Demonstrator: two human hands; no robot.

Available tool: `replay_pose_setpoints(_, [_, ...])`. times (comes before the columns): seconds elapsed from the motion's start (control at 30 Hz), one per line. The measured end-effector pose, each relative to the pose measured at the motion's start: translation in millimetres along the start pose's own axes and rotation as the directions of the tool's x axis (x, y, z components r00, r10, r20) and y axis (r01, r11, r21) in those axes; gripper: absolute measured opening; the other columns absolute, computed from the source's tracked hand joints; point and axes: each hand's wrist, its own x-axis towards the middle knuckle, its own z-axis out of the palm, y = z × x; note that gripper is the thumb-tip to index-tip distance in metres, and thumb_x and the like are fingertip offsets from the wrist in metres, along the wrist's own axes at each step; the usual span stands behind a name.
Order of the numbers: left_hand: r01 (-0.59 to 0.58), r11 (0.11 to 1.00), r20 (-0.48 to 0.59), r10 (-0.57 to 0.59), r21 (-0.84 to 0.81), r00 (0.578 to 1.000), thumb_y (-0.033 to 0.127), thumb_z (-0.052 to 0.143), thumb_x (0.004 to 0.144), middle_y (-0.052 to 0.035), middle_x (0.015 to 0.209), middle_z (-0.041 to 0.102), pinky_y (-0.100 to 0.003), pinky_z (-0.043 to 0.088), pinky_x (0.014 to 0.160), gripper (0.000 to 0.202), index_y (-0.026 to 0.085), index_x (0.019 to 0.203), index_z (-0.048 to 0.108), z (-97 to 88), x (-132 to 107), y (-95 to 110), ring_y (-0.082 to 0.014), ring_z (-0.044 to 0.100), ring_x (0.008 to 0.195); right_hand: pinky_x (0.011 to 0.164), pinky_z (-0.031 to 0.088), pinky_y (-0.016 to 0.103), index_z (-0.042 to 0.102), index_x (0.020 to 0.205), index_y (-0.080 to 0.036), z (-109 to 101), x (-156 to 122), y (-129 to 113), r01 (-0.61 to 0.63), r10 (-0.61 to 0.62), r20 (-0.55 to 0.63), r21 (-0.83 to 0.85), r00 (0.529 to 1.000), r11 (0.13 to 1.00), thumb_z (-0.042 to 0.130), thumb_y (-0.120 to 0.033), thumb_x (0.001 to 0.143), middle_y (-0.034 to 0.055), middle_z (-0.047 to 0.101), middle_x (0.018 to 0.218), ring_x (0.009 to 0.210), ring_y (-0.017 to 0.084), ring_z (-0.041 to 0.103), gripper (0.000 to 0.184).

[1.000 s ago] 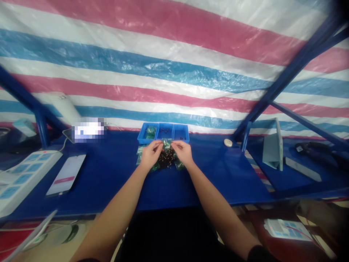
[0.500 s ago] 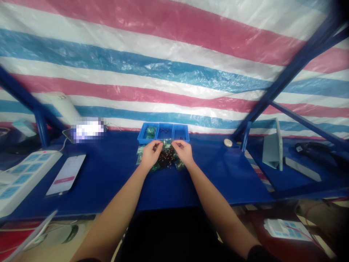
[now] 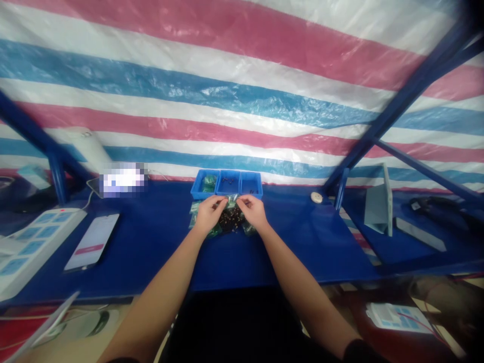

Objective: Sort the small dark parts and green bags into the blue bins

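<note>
Over blue counter [image 3: 313, 247], just short of blue bins [image 3: 247, 179]: pinching with left hand [image 3: 208, 213] and right hand [image 3: 254, 212], brought slightly closer together than a second ago. Gripping small plastic bag [image 3: 232, 201] from either side, between fingertips; cannot tell its long axis or pointing direction.

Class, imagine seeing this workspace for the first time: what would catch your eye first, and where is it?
The red, white and blue striped sheet would probably win, filling the background beyond the blue table. Next, near the picture's middle, the left hand and right hand pinch what looks like a small plastic bag by a dark pile of tiny parts. Just beyond sit three blue bins in a row.
</note>
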Motion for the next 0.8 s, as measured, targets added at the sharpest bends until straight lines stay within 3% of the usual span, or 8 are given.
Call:
replay_pose_setpoints(0.23, [-0.035,0.996,-0.003,0.035,0.085,0.999,0.043,0.054,0.089,-0.0031,0.084,0.07,-0.028,0.049,0.069,0.027,0.021,0.087,0.069,-0.3,-0.5,2.1,-0.016,0.062,0.071,0.074,0.053,0.031,0.072,0.086,-0.02,-3.7,3.6,0.2,-0.033,0.033,-0.038,0.004,0.999,0.999,0.063,-0.038,0.08,0.0037,0.074,0.086,0.077,0.019,0.067,0.021])
replay_pose_setpoints(0.43, [0.054,0.997,0.004,-0.054,0.053,0.999,0.045,0.054,0.089,0.0014,0.065,0.066,-0.026,0.047,0.061,0.028,0.022,0.094,0.068,-0.8,-2.5,-1.4,-0.0149,0.061,0.058,0.072,0.053,0.031,0.073,0.085,-0.021,-4.3,2.5,-2.1,-0.01,0.011,-0.047,0.01,0.999,1.0,0.065,-0.041,0.079,0.0037,0.073,0.084,0.074,0.02,0.066,0.022])
replay_pose_setpoints(0.53, [0.071,0.997,0.014,-0.071,0.013,0.997,0.045,0.054,0.09,0.0014,0.063,0.066,-0.025,0.048,0.06,0.028,0.022,0.096,0.068,0.3,-2.8,-2.5,-0.0152,0.063,0.058,0.067,0.054,0.032,0.073,0.087,-0.02,-2.3,2.1,-0.8,-0.066,0.068,-0.028,0.076,0.997,0.995,0.067,-0.044,0.077,0.0033,0.072,0.075,0.066,0.019,0.066,0.027])
replay_pose_setpoints(0.63, [0.098,0.994,0.029,-0.097,-0.045,0.995,0.044,0.053,0.09,-0.0001,0.069,0.069,-0.026,0.052,0.065,0.028,0.021,0.099,0.066,-0.2,-3.0,-1.5,-0.0159,0.066,0.063,0.063,0.055,0.033,0.071,0.09,-0.02,-0.1,3.0,0.6,-0.134,0.131,0.028,0.184,0.991,0.974,0.068,-0.046,0.076,0.0032,0.072,0.07,0.061,0.019,0.066,0.03])
replay_pose_setpoints(0.8, [0.065,0.995,0.012,-0.065,-0.077,0.998,0.042,0.049,0.092,-0.0043,0.093,0.072,-0.029,0.054,0.074,0.031,0.021,0.105,0.067,-3.9,-3.0,1.5,-0.0175,0.068,0.081,0.066,0.056,0.032,0.071,0.092,-0.02,0.5,4.3,-3.2,-0.122,0.121,0.02,0.282,0.992,0.952,0.06,-0.05,0.082,0.0064,0.074,0.087,0.077,0.021,0.07,0.033])
